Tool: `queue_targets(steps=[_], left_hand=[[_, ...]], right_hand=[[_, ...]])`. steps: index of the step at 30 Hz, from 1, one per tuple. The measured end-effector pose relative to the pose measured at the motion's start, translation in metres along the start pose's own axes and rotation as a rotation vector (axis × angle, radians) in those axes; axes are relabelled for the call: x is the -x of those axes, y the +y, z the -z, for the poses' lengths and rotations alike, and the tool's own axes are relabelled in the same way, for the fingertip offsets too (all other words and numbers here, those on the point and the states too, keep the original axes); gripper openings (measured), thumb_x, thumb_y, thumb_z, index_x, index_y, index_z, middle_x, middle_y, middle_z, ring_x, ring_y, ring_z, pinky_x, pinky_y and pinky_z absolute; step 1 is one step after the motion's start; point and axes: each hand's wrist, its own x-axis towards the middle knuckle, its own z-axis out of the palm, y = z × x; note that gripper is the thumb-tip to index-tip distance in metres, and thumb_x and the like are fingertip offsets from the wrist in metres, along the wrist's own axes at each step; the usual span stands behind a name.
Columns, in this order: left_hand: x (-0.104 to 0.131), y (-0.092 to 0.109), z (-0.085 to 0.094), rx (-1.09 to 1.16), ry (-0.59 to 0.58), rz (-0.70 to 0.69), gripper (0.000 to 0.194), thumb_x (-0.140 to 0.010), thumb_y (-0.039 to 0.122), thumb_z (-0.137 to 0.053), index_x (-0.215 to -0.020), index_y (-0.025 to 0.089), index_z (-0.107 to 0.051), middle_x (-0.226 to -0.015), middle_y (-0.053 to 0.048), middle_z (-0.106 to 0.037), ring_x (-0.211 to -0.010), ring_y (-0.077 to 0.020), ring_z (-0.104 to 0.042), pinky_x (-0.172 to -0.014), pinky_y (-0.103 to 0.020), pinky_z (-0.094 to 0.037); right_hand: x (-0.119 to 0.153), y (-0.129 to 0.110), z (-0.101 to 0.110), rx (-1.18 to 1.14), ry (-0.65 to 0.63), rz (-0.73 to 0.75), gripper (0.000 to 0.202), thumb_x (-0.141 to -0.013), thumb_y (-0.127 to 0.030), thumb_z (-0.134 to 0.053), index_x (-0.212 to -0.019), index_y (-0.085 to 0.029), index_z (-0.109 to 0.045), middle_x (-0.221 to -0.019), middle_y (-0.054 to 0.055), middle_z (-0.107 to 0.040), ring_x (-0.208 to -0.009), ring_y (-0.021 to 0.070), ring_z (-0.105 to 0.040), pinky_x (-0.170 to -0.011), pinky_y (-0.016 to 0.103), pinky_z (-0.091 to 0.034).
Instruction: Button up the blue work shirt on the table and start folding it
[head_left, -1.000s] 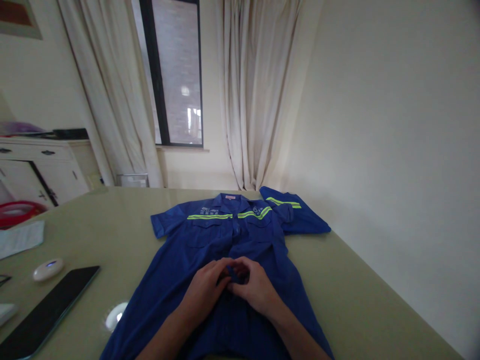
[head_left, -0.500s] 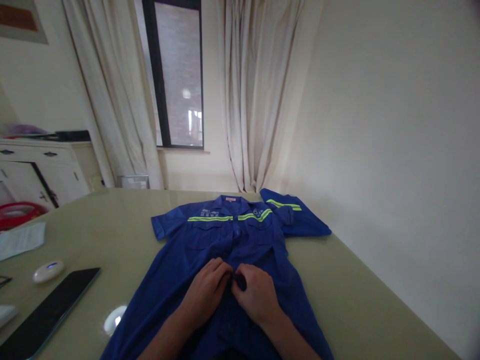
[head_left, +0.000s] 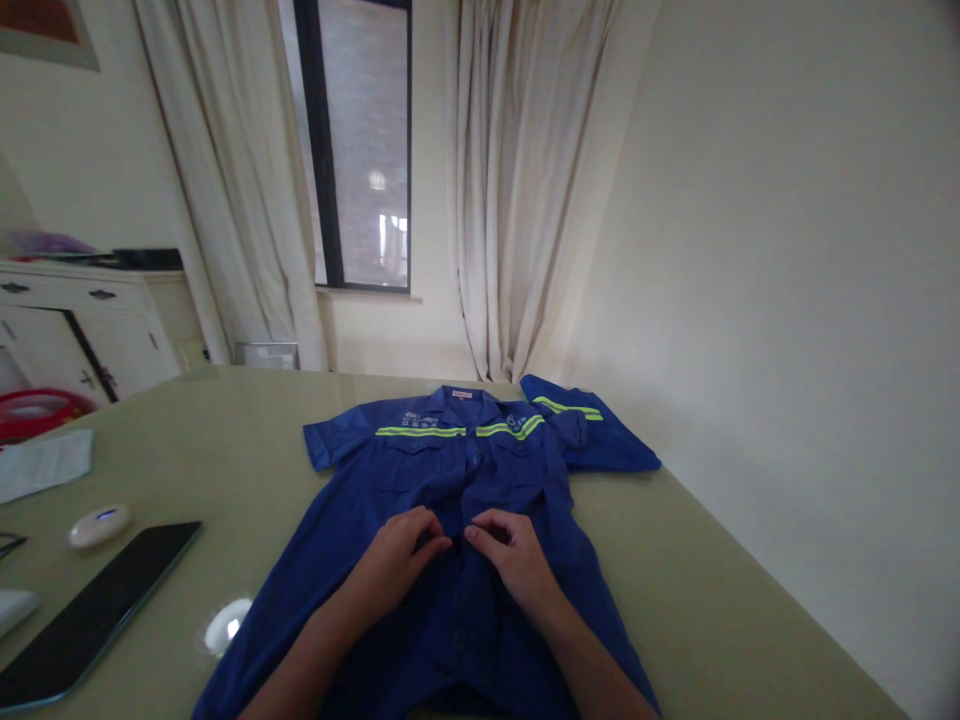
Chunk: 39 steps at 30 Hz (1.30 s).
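A dark blue short-sleeved work shirt [head_left: 420,470] lies front up, collar away from me, with yellow-green reflective stripes across the chest and white print above them. Its front placket runs down the middle, and the lower front parts near the hem. My left hand [head_left: 409,548] is at the left side of the placket, thumb and fingers closed on the cloth edge. Just across from it, my right hand [head_left: 517,560] pinches the right edge between thumb and fingertips. A small gap separates the hands. Any button at the fingertips is too small to make out.
Another folded blue garment [head_left: 611,440] with reflective stripes lies partly under the right sleeve. To the left are a black tablet-like slab [head_left: 105,610], a white rounded device [head_left: 100,526], a white round object [head_left: 227,627] and a paper sheet [head_left: 45,465]. A wall borders the table's right edge.
My hands have moved apart from meeting at the placket, where a dark bit of cloth was bunched between them. The placket now lies flatter below my fingers.
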Motion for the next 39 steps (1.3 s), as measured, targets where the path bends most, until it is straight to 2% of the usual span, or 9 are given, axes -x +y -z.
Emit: queue_targets(steps=[3, 6, 8, 13, 18, 22, 26, 32, 39], left_hand=[[0.001, 0.001, 0.001, 0.093, -0.093, 0.061, 0.019, -0.088, 0.038, -0.063, -0.082, 0.021, -0.067, -0.073, 0.002, -0.068, -0.07, -0.0167, -0.061, -0.064, -0.026, -0.039], [0.002, 0.0, -0.001, 0.195, -0.203, 0.09, 0.011, -0.08, 0.029, -0.068, -0.085, 0.02, -0.07, -0.072, 0.003, -0.068, -0.068, -0.0154, -0.06, -0.062, -0.024, -0.041], [0.003, -0.002, -0.004, 0.219, -0.225, 0.06, 0.011, -0.076, 0.022, -0.068, -0.086, 0.019, -0.072, -0.075, 0.002, -0.07, -0.07, -0.015, -0.062, -0.064, -0.023, -0.042], [0.004, 0.004, -0.005, 0.233, -0.168, 0.011, 0.014, -0.078, 0.021, -0.063, -0.089, 0.019, -0.072, -0.075, 0.001, -0.071, -0.069, -0.0143, -0.062, -0.063, -0.023, -0.044], [0.004, 0.013, 0.002, 0.266, -0.095, -0.007, 0.015, -0.081, 0.025, -0.065, -0.092, 0.019, -0.073, -0.08, -0.001, -0.073, -0.074, -0.0153, -0.064, -0.07, -0.024, -0.048], [0.006, 0.016, -0.001, 0.259, -0.082, -0.044, 0.014, -0.082, 0.024, -0.065, -0.091, 0.021, -0.075, -0.082, -0.001, -0.075, -0.077, -0.0159, -0.067, -0.071, -0.024, -0.049], [0.007, 0.015, -0.008, 0.273, -0.083, -0.077, 0.012, -0.081, 0.02, -0.065, -0.087, 0.02, -0.075, -0.081, 0.0, -0.076, -0.075, -0.0157, -0.068, -0.072, -0.024, -0.051], [0.007, 0.012, -0.013, 0.247, -0.087, -0.083, 0.012, -0.078, 0.015, -0.062, -0.083, 0.02, -0.072, -0.077, 0.001, -0.073, -0.071, -0.0146, -0.066, -0.068, -0.023, -0.049], [0.007, 0.01, -0.015, 0.169, -0.011, -0.078, 0.01, -0.081, 0.016, -0.059, -0.083, 0.021, -0.068, -0.077, 0.001, -0.069, -0.071, -0.0148, -0.064, -0.067, -0.024, -0.045]], right_hand=[[-0.002, 0.003, 0.0, -0.108, -0.027, -0.08, 0.027, -0.072, -0.045, -0.077, -0.084, -0.021, -0.077, -0.073, 0.001, -0.068, -0.07, 0.0183, -0.059, -0.061, 0.027, -0.043], [-0.004, 0.005, 0.001, -0.202, -0.061, -0.135, 0.03, -0.069, -0.04, -0.077, -0.091, -0.02, -0.077, -0.076, 0.001, -0.07, -0.068, 0.0173, -0.059, -0.06, 0.027, -0.043], [-0.004, 0.004, 0.004, -0.253, -0.093, -0.163, 0.036, -0.066, -0.033, -0.077, -0.098, -0.019, -0.077, -0.081, 0.001, -0.072, -0.072, 0.0176, -0.062, -0.063, 0.027, -0.044], [0.0, 0.0, 0.01, -0.276, -0.187, -0.147, 0.047, -0.06, -0.02, -0.076, -0.107, -0.019, -0.075, -0.093, 0.003, -0.072, -0.086, 0.0195, -0.067, -0.077, 0.03, -0.05], [0.003, -0.005, 0.009, -0.155, -0.094, -0.082, 0.041, -0.064, -0.025, -0.079, -0.104, -0.018, -0.074, -0.094, 0.003, -0.068, -0.078, 0.0171, -0.065, -0.074, 0.03, -0.052], [0.005, -0.009, 0.007, -0.078, -0.108, 0.012, 0.035, -0.07, -0.025, -0.075, -0.104, -0.016, -0.072, -0.094, 0.005, -0.069, -0.078, 0.0182, -0.067, -0.072, 0.03, -0.053], [0.012, -0.015, 0.002, 0.073, -0.073, 0.095, 0.031, -0.073, -0.017, -0.067, -0.103, -0.018, -0.071, -0.091, 0.004, -0.071, -0.078, 0.0186, -0.067, -0.07, 0.029, -0.054], [0.02, -0.022, -0.004, 0.328, -0.038, 0.232, 0.037, -0.072, -0.007, -0.06, -0.104, -0.021, -0.071, -0.094, 0.004, -0.071, -0.08, 0.0181, -0.067, -0.077, 0.029, -0.054], [0.016, -0.021, -0.001, 0.055, -0.148, 0.131, 0.025, -0.082, -0.02, -0.061, -0.104, -0.02, -0.072, -0.092, 0.005, -0.075, -0.082, 0.0204, -0.073, -0.077, 0.032, -0.058]])
